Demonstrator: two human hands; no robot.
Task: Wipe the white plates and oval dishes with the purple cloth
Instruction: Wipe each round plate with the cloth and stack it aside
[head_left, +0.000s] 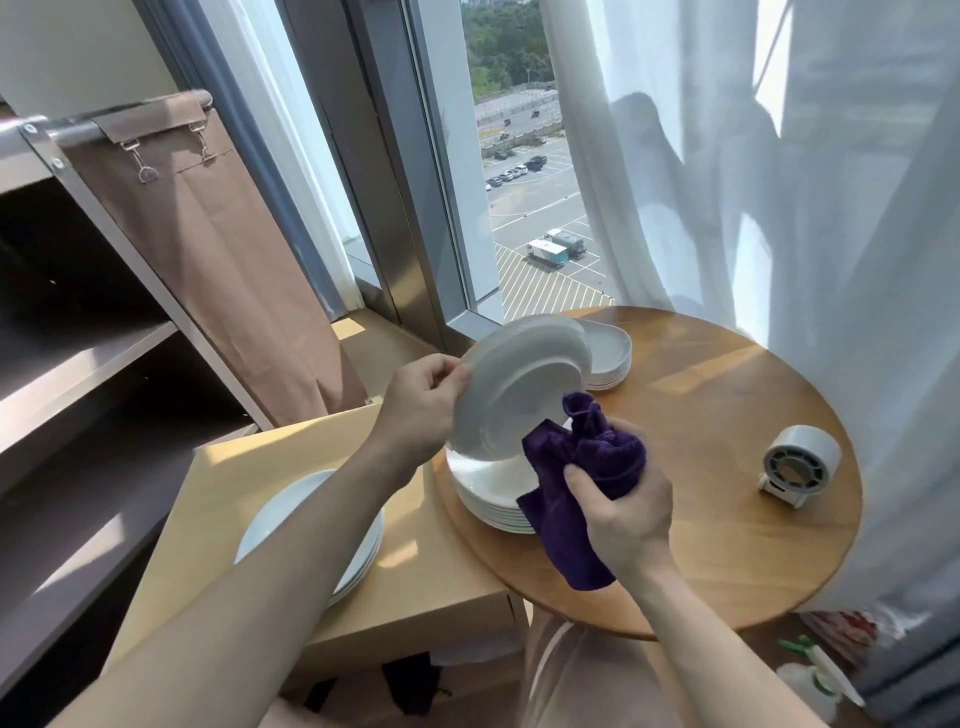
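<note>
A white plate (519, 384) is held tilted on edge above the round tabletop (701, 467), its underside towards the camera. The left hand (421, 410) has its grip closed on the plate's rim at 9 o'clock, fingers curled round the edge. The purple cloth (587, 457) is bunched against the plate's rim at 5 o'clock, and the right hand (623, 499) has its grip wrapped round it, a loose end hanging below the wrist. Directly beneath the plate, a stack of white plates (488, 493) sits at the tabletop's 9 o'clock edge. A stack of oval dishes (610, 353) stands at its 11 o'clock, and a small white cylindrical device with a grilled face (797, 462) at 3 o'clock. Left of this, a lower square tabletop (441, 561) carries a second stack of plates (291, 514), partly hidden by the left forearm. A sheer curtain (779, 208) hangs behind the round tabletop.
</note>
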